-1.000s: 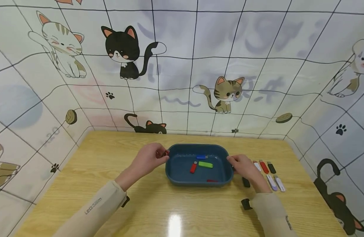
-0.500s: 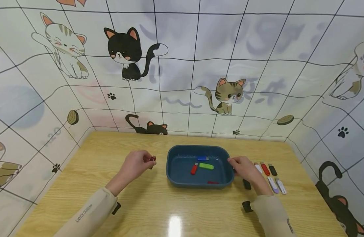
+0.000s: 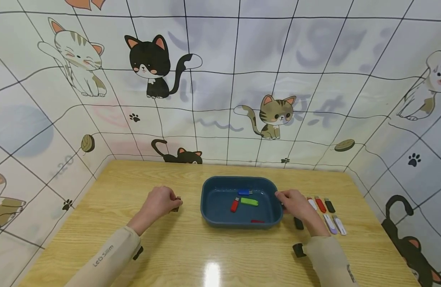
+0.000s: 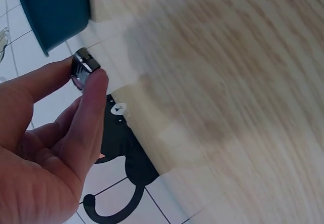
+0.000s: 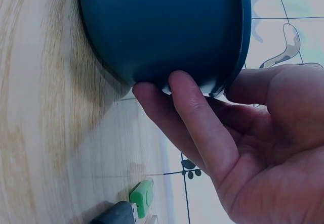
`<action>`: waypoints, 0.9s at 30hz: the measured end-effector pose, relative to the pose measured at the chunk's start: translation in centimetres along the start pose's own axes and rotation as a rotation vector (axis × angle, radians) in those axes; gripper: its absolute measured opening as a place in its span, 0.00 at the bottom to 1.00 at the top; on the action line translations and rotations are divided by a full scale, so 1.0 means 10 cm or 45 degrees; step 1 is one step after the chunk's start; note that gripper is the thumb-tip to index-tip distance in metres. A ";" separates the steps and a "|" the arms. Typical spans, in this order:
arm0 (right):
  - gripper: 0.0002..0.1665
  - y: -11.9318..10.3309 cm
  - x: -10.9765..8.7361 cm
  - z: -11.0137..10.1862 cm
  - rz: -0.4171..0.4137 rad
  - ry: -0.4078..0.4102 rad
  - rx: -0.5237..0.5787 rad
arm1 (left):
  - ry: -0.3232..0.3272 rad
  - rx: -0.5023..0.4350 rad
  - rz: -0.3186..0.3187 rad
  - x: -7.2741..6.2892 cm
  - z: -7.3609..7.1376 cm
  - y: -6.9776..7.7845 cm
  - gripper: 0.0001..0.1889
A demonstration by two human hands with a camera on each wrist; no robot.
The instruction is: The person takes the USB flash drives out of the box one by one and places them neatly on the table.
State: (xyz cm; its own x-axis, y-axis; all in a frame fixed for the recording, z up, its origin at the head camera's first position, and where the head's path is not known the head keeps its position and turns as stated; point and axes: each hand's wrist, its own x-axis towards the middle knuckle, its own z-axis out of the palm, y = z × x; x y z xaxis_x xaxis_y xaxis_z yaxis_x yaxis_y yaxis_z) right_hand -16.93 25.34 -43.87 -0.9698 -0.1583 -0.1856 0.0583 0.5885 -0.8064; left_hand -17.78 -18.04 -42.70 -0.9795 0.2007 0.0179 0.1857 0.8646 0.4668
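My left hand [image 3: 153,205] pinches a small dark red USB stick [image 3: 176,204] between thumb and index finger, low over the table left of a dark blue basin [image 3: 238,225]. Its metal plug [image 4: 85,64] faces the camera in the left wrist view. At the basin's right end, my right hand [image 3: 295,205] holds the rim, thumb on top and fingers [image 5: 190,107] against the outer wall. Inside the basin lie a blue USB stick [image 3: 244,192], a green one [image 3: 249,201] and a red one [image 3: 234,205]. Another red piece [image 3: 257,221] shows by the near wall.
Right of the basin, several USB sticks lie on the wooden table [image 3: 242,255], among them a red one [image 3: 320,204], a black one [image 3: 329,205] and a white one [image 3: 339,225]. A cat-print cloth [image 3: 213,87] hangs behind and at both sides.
My left hand has moved left and down from the basin's left rim to over the table, carrying the USB stick. The right hand stays on the basin.
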 end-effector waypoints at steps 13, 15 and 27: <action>0.24 0.00 0.00 0.00 0.016 0.003 0.011 | -0.076 0.060 -0.054 0.00 0.14 -0.18 0.32; 0.24 0.00 0.01 0.00 0.013 0.003 0.005 | -0.087 0.066 -0.069 0.00 0.15 -0.19 0.32; 0.25 -0.02 -0.01 0.00 0.019 0.006 -0.026 | -0.121 0.080 -0.079 0.01 0.15 -0.21 0.30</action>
State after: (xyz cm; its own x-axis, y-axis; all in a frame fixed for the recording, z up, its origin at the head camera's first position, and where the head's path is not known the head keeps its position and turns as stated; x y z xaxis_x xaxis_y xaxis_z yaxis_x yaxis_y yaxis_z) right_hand -16.90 25.27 -43.73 -0.9700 -0.1455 -0.1949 0.0681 0.6070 -0.7918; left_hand -18.12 -19.16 -45.06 -0.9779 0.1861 -0.0949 0.1323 0.9033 0.4081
